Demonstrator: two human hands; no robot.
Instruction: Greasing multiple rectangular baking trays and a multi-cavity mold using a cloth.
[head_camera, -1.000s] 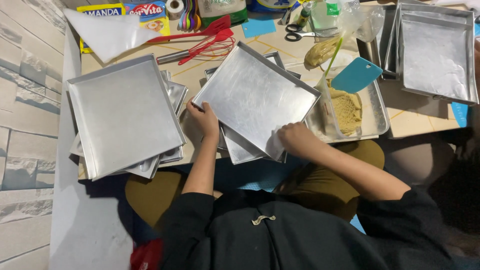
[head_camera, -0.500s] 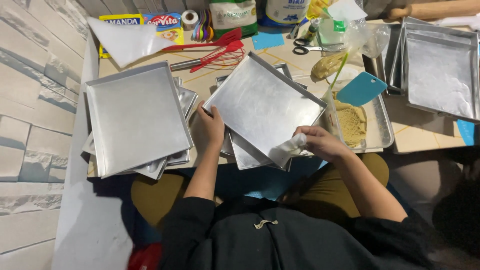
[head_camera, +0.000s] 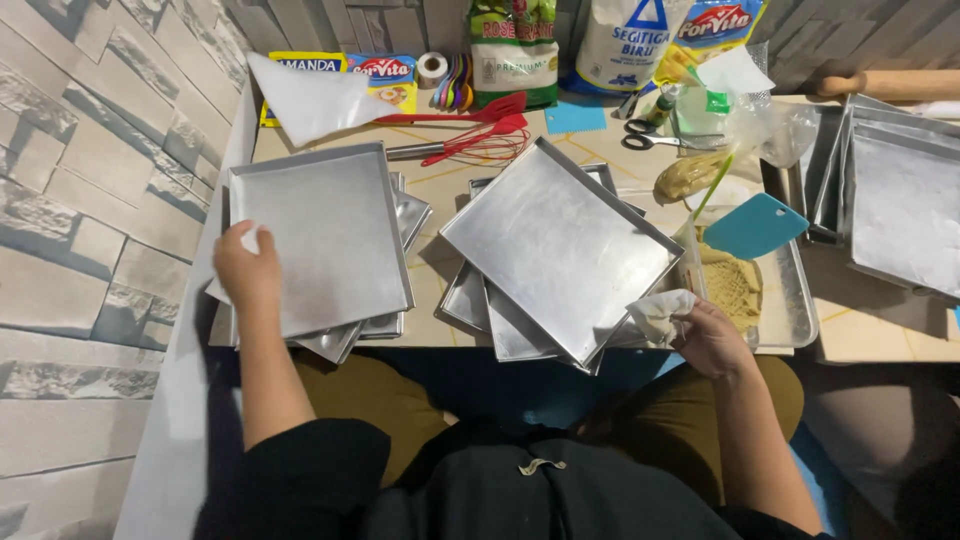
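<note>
My left hand (head_camera: 247, 270) grips the near left corner of the top metal baking tray (head_camera: 325, 235), which lies on a stack of like trays at the left of the table. In my right hand (head_camera: 705, 335) is a crumpled white cloth (head_camera: 655, 313), held at the near right edge of another metal tray (head_camera: 555, 245) that lies skewed on top of a second stack in the middle.
A tray with dough (head_camera: 735, 285) and a teal scraper (head_camera: 755, 225) sits to the right, and more trays (head_camera: 900, 205) at far right. At the back lie a red whisk (head_camera: 480, 145), scissors (head_camera: 645, 130), bags and packets. A stone-pattern wall (head_camera: 90, 170) bounds the left.
My left hand left the middle tray and moved left onto the corner of the left stack. My right hand with the cloth slid to the middle tray's near right edge.
</note>
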